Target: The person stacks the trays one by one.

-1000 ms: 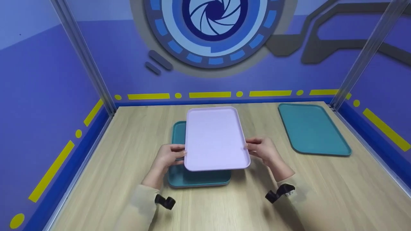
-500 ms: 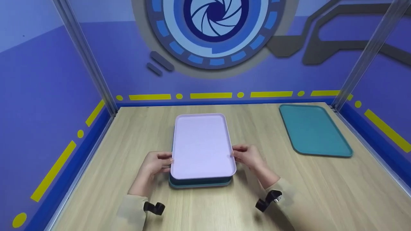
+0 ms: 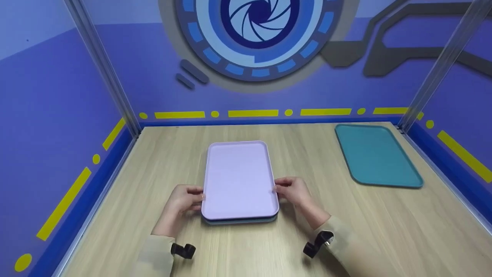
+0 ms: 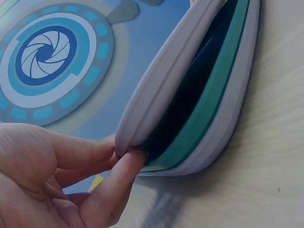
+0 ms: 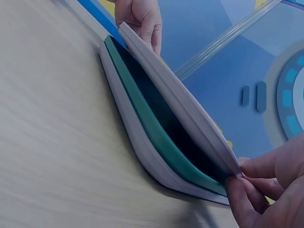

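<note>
In the head view a lilac rectangular tray lies over a teal tray, whose front rim shows as a thin strip below it. My left hand pinches the lilac tray's left rim between thumb and fingers. On the opposite side, my right hand pinches the right rim. Both wrist views show a dark gap under the held tray's near edge. Beneath that gap sits the teal tray, stacked on another lilac tray at the table.
A separate teal tray lies flat at the back right of the wooden table. Blue printed walls enclose the left, back and right sides, with metal posts at the corners.
Both hands have carried the lilac tray left, toward me and down, from an offset position above the teal tray to close over it. The teal tray at the right has stayed put.
</note>
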The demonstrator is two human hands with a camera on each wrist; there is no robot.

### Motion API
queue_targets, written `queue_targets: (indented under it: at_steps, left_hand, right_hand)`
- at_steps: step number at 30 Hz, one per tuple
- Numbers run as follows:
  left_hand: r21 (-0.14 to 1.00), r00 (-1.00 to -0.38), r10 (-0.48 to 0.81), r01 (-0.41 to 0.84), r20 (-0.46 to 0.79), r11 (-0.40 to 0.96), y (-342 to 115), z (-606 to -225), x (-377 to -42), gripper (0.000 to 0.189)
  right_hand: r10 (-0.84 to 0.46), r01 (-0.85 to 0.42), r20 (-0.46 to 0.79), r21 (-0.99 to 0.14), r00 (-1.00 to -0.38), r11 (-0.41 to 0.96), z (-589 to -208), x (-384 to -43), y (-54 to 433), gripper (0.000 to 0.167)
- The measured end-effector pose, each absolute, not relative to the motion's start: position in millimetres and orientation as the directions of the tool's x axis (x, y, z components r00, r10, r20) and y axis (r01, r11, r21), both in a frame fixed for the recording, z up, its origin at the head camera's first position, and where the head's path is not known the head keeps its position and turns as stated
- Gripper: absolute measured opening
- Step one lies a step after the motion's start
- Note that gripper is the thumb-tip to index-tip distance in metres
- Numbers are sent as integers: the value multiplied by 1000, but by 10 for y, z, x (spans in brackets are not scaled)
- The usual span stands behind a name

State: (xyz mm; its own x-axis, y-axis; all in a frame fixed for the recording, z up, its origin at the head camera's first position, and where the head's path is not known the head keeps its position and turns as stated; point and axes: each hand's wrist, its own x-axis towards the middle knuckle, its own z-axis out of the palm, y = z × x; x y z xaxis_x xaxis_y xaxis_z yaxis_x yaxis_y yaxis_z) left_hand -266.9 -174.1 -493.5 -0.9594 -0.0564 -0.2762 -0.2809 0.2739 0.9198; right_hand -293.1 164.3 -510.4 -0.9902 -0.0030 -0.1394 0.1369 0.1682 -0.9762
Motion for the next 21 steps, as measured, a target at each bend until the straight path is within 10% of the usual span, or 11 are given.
queue_targets:
  at_steps: [21]
  left_hand:
    - [887, -972, -96, -236, -215, 398, -1695, -4965, -2649, 28]
  right_hand:
    - [28, 87, -82, -951, -996, 298, -5182, -2922, 1629, 22]
